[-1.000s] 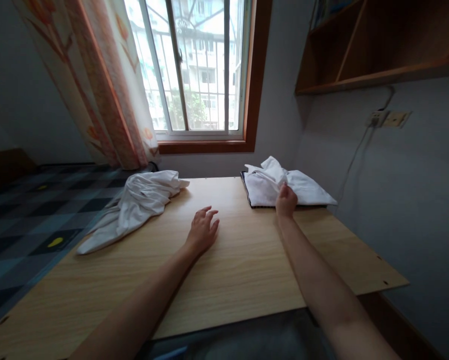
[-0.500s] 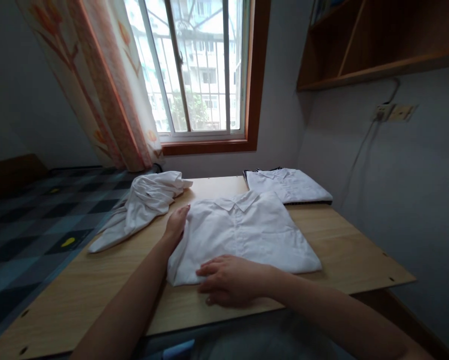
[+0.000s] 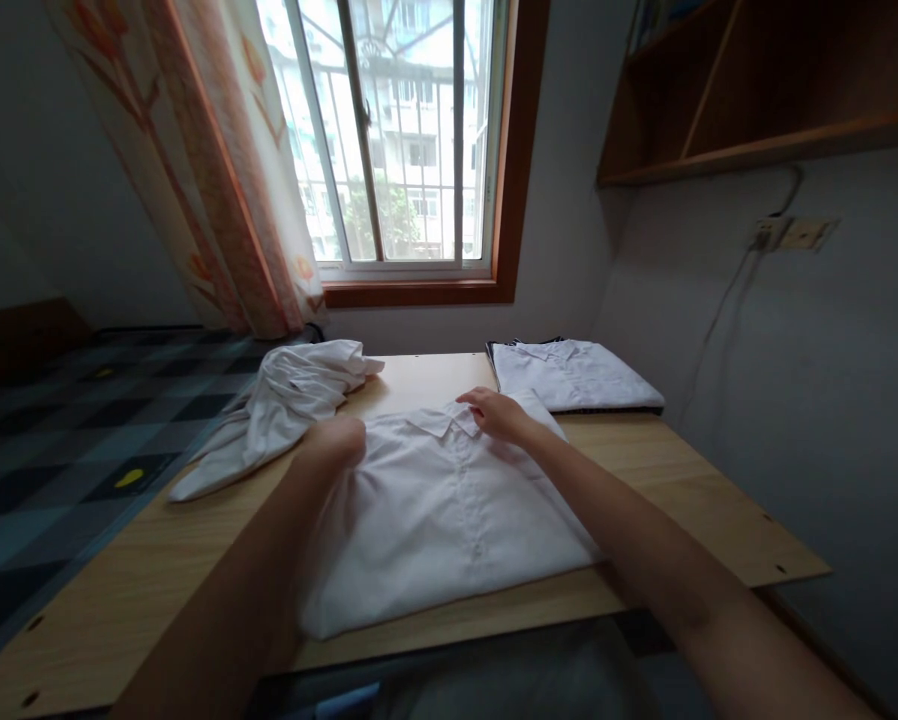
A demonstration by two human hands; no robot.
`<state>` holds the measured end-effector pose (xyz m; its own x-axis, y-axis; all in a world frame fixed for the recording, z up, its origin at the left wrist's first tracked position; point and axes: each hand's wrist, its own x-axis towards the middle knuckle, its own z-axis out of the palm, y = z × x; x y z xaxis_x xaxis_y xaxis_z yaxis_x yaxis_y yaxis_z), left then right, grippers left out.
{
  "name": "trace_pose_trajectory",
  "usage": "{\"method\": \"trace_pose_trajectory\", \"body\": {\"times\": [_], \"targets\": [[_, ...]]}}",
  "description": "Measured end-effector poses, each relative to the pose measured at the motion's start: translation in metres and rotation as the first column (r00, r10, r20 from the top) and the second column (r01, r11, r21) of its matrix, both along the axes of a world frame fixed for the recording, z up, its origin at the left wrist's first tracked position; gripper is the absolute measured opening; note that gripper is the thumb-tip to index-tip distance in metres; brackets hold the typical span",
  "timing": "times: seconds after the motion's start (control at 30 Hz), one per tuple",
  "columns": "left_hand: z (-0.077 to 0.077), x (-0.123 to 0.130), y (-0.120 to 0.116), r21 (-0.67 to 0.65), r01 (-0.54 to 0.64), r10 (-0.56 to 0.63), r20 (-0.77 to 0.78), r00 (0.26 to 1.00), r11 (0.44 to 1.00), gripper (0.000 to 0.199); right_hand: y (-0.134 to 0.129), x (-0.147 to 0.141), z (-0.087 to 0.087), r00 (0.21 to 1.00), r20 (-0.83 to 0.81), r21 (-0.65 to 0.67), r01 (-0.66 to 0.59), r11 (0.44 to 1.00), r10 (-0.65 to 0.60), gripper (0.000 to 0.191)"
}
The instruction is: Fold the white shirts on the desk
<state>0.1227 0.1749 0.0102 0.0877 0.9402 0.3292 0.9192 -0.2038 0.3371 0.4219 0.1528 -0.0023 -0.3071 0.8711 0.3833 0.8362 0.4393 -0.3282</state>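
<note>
A white collared shirt [image 3: 434, 520], folded into a rough rectangle, lies on the wooden board [image 3: 674, 480], its collar toward the window. My left hand [image 3: 336, 440] is closed on the shirt's upper left edge, its fingers curled around the cloth. At the right side of the collar is my right hand [image 3: 490, 412], its fingers bent and touching the fabric; whether they pinch any cloth cannot be made out. The shirt's lower left side is blurred by motion.
A crumpled white garment [image 3: 291, 395] lies at the board's left edge, beside the checked bed [image 3: 104, 430]. Another folded white shirt [image 3: 576, 372] rests on dark cloth at the back right. A wooden shelf [image 3: 764, 150] hangs above, on the right.
The shirt has shifted toward me and slightly left, turning a little. My right hand has moved from its lower edge up to the collar. My left hand has closed on its edge.
</note>
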Motion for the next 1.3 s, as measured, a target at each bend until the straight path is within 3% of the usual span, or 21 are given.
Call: {"method": "trace_pose_trajectory", "body": {"times": [0.1, 0.17, 0.27, 0.37, 0.5, 0.73, 0.97, 1.13, 1.3], "targets": [[0.015, 0.032, -0.008, -0.006, 0.052, -0.052, -0.238, 0.97, 0.999, 0.016, 0.006, -0.014, -0.019, 0.999, 0.034, -0.026, 0.03, 0.999, -0.029, 0.036], [0.015, 0.063, -0.011, 0.004, 0.24, -0.226, -0.325, 0.918, 0.971, 0.026, 0.005, -0.018, -0.033, 0.997, 0.043, -0.03, 0.06, 0.998, -0.059, 0.033], [-0.004, 0.103, -0.008, 0.053, 0.448, -0.422, -0.252, 0.871, 0.892, 0.037, 0.005, -0.016, -0.049, 0.997, -0.03, 0.015, 0.073, 0.997, -0.072, 0.026], [-0.034, 0.121, 0.002, 0.076, 0.489, -0.488, -0.028, 0.872, 0.869, 0.039, 0.008, -0.01, -0.056, 0.986, -0.153, 0.042, 0.071, 0.997, -0.064, 0.02], [-0.057, 0.117, 0.015, 0.06, 0.505, -0.506, 0.201, 0.839, 0.861, 0.033, 0.014, -0.006, -0.06, 0.962, -0.263, 0.05, 0.081, 0.995, -0.066, 0.015], [-0.054, 0.106, 0.027, 0.027, 0.594, -0.569, 0.327, 0.755, 0.804, 0.033, 0.016, 0.0, -0.06, 0.916, -0.4, -0.039, 0.008, 0.999, -0.022, 0.01], [-0.056, 0.105, 0.029, -0.008, 0.579, -0.551, 0.299, 0.779, 0.815, 0.032, 0.012, 0.002, -0.054, 0.805, -0.594, -0.2, -0.121, 0.972, -0.022, 0.011], [-0.054, 0.102, 0.027, 0.021, 0.65, -0.638, 0.219, 0.739, 0.76, 0.028, 0.01, 0.003, -0.052, 0.703, -0.709, -0.266, -0.201, 0.943, -0.05, 0.008], [-0.05, 0.097, 0.027, 0.028, 0.706, -0.7, 0.159, 0.696, 0.708, 0.024, 0.01, 0.005, -0.052, 0.669, -0.741, -0.286, -0.237, 0.928, -0.057, 0.01]]}}
